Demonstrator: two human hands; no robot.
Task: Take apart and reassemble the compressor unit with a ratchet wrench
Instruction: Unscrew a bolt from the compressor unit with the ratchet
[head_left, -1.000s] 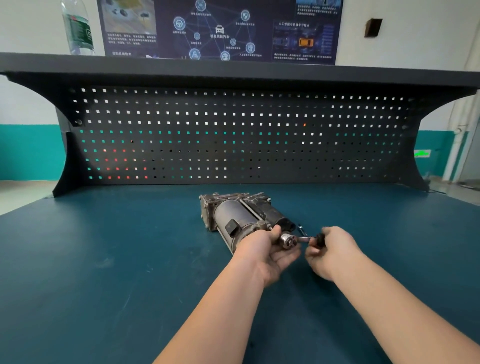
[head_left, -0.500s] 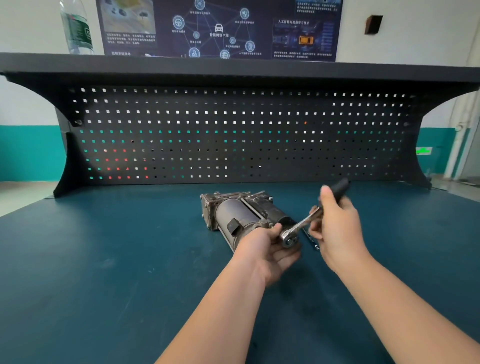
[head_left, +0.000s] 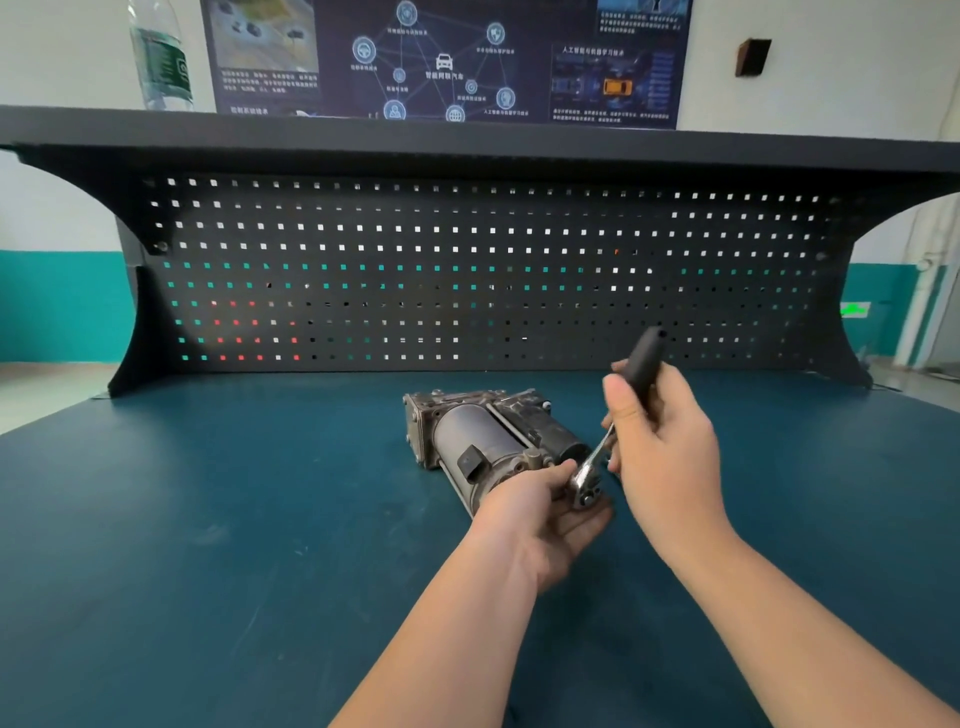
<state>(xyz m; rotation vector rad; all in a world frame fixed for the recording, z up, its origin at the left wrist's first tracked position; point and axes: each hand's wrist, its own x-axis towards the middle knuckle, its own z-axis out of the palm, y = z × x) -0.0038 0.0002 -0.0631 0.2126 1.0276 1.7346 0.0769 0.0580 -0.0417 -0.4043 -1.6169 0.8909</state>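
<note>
The compressor unit (head_left: 478, 441), grey metal with a cylindrical motor and a dark block beside it, lies in the middle of the blue-green bench top (head_left: 208, 519). A ratchet wrench (head_left: 589, 475) has its chrome head at the near end of the unit and its black handle raised up and away. My left hand (head_left: 540, 514) cups the near end of the compressor and the wrench head, thumb on top. My right hand (head_left: 660, 431) grips the black handle, which sticks out above my fist. The fastener under the head is hidden.
A black perforated back panel (head_left: 467, 270) rises behind the bench, with a shelf (head_left: 467, 135) on top. A plastic water bottle (head_left: 161, 57) stands on the shelf at the left. A poster hangs on the wall behind.
My right hand has swung the wrench handle from pointing right and low to raised up and away. The left hand stays on the wrench head and the compressor has not moved.
</note>
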